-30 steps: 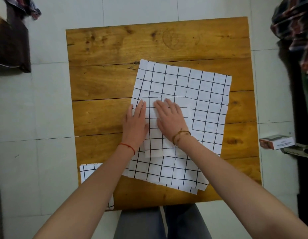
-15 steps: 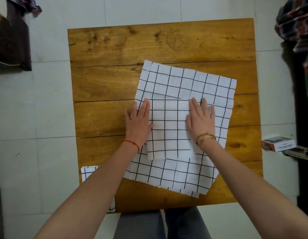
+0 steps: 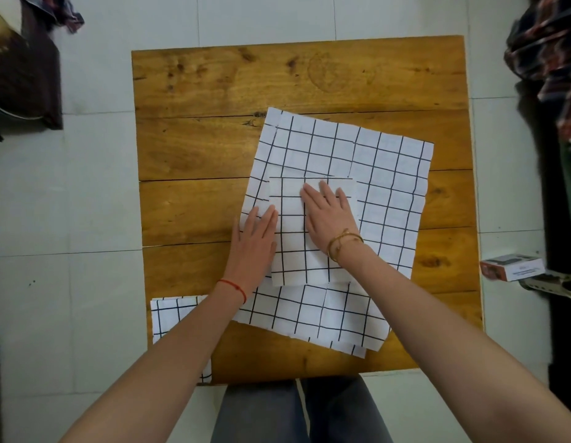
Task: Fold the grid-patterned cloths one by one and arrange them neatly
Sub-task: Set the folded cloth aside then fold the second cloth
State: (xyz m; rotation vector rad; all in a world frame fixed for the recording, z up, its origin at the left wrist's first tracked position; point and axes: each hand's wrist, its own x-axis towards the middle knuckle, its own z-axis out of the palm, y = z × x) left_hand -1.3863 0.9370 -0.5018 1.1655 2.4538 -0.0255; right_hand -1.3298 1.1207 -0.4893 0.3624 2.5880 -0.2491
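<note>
A small folded white cloth with a black grid [image 3: 293, 254] lies on top of larger unfolded grid cloths [image 3: 383, 187] spread over the wooden table [image 3: 214, 139]. My right hand [image 3: 329, 219] lies flat on the folded cloth with straight fingers. Flat as well, my left hand [image 3: 255, 241] rests at the folded cloth's left edge, partly on the spread cloth. Another folded grid cloth [image 3: 169, 318] sits at the table's near-left corner, partly hidden by my left forearm.
The table's far half and left side show bare wood. A small box [image 3: 511, 266] lies on the floor to the right, by a shoe. Dark clothes hang at the right edge, and a dark bag sits at the upper left.
My right hand slid from the folded cloth's right edge back left onto its middle. My left hand stayed at the left edge.
</note>
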